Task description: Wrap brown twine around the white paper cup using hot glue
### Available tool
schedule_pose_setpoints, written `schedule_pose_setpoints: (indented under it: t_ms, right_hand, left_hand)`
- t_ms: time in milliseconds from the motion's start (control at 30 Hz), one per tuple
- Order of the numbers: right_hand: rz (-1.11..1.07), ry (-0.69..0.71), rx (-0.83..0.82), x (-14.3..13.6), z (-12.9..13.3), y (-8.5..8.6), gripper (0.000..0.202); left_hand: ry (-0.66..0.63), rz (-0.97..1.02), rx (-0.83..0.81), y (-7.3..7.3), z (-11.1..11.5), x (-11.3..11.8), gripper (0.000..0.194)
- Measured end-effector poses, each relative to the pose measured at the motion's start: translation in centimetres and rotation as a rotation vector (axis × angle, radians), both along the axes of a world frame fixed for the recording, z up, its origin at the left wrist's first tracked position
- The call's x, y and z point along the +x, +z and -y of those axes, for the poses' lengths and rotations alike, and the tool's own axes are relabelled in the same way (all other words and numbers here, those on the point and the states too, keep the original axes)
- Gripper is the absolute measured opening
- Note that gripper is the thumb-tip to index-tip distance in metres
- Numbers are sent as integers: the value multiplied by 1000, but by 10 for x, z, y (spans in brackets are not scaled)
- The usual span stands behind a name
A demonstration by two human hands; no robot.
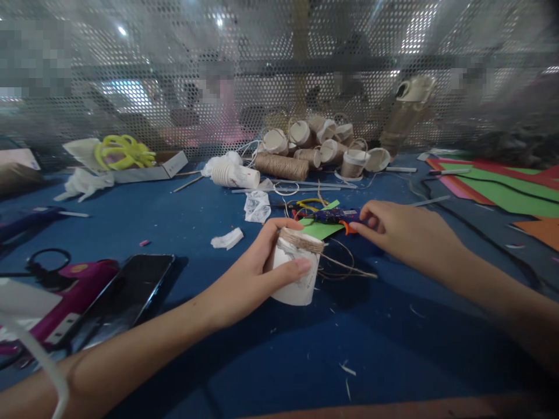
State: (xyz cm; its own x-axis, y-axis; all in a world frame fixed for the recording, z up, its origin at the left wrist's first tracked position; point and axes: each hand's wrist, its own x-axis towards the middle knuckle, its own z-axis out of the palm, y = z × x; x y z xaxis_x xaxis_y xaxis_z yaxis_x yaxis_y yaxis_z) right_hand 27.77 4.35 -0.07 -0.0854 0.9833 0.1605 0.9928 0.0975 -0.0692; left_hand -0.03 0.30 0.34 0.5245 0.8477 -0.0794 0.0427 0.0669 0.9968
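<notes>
The left hand [262,265], extended from near left, grasps the twine-wrapped cup [294,282] at the middle between its fingers. The right hand [395,227] has bent fingers at the blue glue gun [332,216]; whether gripping, I cannot tell.

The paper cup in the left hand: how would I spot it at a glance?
Start at the blue table, then find the left hand just below the picture's centre, gripping a white paper cup. A narrow band of twine wraps its upper end. Unlike the cups heaped by the perforated screen, it is held.
</notes>
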Motion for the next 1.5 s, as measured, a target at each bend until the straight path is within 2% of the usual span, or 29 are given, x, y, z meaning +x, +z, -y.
schedule_pose_setpoints:
  t_ms: [167,333,533,700,900,1100,1300,1400,1500]
  right_hand:
    - [-34,6,-167,14,-13,-6,42]
    - [-243,56,-231,23,-25,-9,43]
    - [-391,57,-323,27,-32,-4,48]
    - [-498,42,-189,30,-34,2,40]
    - [-758,28,-111,26,-25,8,45]
    - [-1038,149,-139,9,-13,9,33]
    - [-1496,271,-79,-7,-1,7,23]
    - [-1533,318,-100,-12,3,4,23]
    - [-1453,355,-105,-11,7,-2,21]
  left_hand:
    - [-26,-15,-3,0,0,0,42]
    - [-33,-43,-4,1,0,0,45]
    - [-37,-54,6,3,-1,-1,43]
    - [-27,-45,-4,3,-2,-1,44]
    - [-21,-17,-1,2,-3,-2,44]
    - [33,22,-2,1,-6,-1,53]
    - [104,159,-8,-2,-3,-1,52]
    - [115,213,-2,-5,-2,-2,45]
    - [118,258,-15,-6,-3,-2,40]
